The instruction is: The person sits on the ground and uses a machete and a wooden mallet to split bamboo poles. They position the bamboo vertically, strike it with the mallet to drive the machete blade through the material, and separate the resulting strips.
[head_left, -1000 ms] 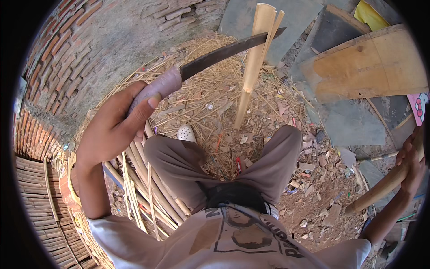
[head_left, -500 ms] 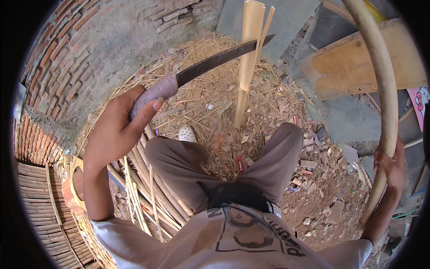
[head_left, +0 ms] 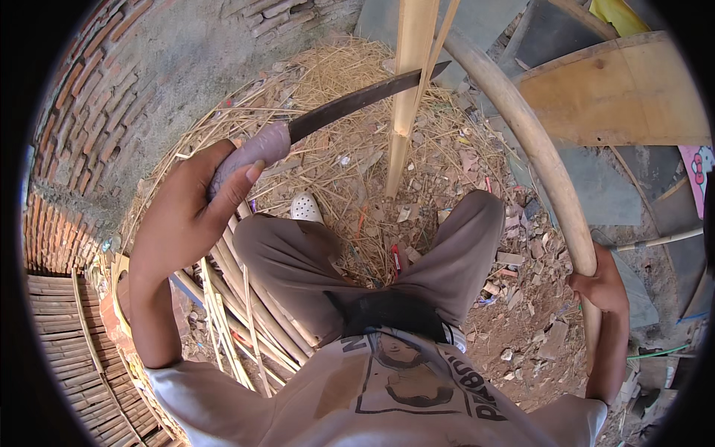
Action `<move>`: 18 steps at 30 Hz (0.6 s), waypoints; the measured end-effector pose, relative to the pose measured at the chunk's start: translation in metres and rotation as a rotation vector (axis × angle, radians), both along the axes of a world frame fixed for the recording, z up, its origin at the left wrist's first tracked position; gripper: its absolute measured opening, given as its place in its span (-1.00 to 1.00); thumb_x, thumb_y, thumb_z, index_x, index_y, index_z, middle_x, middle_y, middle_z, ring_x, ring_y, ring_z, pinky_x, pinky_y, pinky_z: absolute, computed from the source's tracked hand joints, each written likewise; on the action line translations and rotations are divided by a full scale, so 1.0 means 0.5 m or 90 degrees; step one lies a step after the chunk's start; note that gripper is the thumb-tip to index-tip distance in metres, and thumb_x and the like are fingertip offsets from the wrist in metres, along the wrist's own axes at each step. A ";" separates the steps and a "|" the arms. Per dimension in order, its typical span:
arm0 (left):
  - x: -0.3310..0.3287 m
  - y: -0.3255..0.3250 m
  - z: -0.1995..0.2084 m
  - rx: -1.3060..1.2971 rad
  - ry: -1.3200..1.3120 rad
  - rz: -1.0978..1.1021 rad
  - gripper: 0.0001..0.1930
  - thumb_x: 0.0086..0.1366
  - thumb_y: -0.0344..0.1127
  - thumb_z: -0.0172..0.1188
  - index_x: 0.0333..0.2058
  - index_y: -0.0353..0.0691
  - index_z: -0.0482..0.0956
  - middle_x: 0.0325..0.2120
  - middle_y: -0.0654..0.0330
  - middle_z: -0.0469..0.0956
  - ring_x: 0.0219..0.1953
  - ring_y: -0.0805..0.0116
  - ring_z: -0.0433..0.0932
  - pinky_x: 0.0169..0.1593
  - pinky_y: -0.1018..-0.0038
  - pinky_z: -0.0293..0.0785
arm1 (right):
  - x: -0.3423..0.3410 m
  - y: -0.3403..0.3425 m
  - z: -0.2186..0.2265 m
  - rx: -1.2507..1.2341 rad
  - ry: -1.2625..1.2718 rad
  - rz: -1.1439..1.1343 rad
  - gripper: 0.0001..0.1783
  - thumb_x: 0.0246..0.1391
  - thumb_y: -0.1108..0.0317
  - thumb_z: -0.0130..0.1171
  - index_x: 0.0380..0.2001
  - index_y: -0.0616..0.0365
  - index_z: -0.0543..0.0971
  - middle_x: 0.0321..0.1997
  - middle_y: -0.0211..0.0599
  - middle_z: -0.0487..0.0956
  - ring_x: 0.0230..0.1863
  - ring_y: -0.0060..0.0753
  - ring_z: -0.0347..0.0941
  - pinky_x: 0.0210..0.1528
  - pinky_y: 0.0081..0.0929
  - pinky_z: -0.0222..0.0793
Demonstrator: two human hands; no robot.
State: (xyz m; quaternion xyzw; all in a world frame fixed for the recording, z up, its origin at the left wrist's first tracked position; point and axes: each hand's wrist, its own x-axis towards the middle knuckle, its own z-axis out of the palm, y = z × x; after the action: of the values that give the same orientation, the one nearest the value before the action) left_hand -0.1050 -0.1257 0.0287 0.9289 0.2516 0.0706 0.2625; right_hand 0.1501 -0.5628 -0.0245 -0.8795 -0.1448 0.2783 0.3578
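Observation:
My left hand is closed around the pale wrapped handle of a machete. Its dark blade reaches up and right, lodged in a split of an upright bamboo piece. A narrow bamboo strip stands apart from the wider part at the blade's tip. On the right, my right hand grips a long, thick bamboo pole near its lower part. That pole slants up and left, its far end reaching beside the split bamboo near the blade tip. Whether the pole touches the blade, I cannot tell.
Loose straw and splinters cover the ground ahead. Bamboo poles and strips lie by my left leg. A brick wall rises at left, above a bamboo slat panel. Boards and grey sheets lie at right.
The pole in my right hand has swung left and its upper end now lies near the blade tip. My right hand moved left with it. The machete stays in the split.

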 end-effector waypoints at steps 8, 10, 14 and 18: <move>-0.007 0.011 -0.029 -0.030 -0.003 0.025 -0.66 0.37 -0.07 0.12 -0.33 -0.30 0.49 -0.67 0.08 0.41 -0.61 0.24 0.40 -0.45 0.32 0.31 | 0.020 -0.043 0.176 0.390 -0.370 -0.031 -0.48 -0.01 0.33 0.18 0.00 0.28 0.29 -0.50 -0.35 0.34 -0.60 -0.55 0.33 -0.58 -0.56 0.34; -0.002 0.012 -0.030 -0.026 -0.003 0.022 -0.66 0.36 -0.07 0.13 -0.33 -0.31 0.49 -0.67 0.05 0.41 -0.61 0.19 0.40 -0.45 0.30 0.31 | 0.013 0.021 0.124 0.471 -0.400 -0.066 -0.54 0.03 0.31 0.16 -0.04 0.26 0.29 -0.50 -0.36 0.32 -0.60 -0.55 0.31 -0.56 -0.56 0.35; 0.015 0.008 -0.018 0.042 0.040 -0.020 -0.63 0.37 -0.06 0.12 -0.33 -0.33 0.47 -0.66 0.09 0.37 -0.59 0.30 0.40 -0.45 0.36 0.32 | -0.007 0.016 -0.080 0.002 0.045 -0.051 -0.52 -0.18 0.59 0.21 -0.10 0.37 0.38 -0.46 -0.21 0.49 -0.60 -0.43 0.46 -0.59 -0.45 0.41; -0.006 0.025 -0.043 0.042 0.037 -0.049 -0.62 0.35 -0.06 0.15 -0.31 -0.35 0.48 -0.62 0.04 0.40 -0.54 0.23 0.41 -0.40 0.31 0.33 | -0.004 0.016 -0.065 -0.003 0.121 -0.004 -0.40 -0.26 0.59 0.30 -0.02 0.40 0.44 -0.44 -0.23 0.53 -0.58 -0.47 0.48 -0.60 -0.51 0.41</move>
State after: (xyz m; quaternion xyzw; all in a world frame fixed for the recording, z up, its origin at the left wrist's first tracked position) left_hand -0.1079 -0.1131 0.0073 0.9476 0.2208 0.0419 0.2270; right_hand 0.1480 -0.5550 -0.0571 -0.8505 -0.1071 0.3595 0.3688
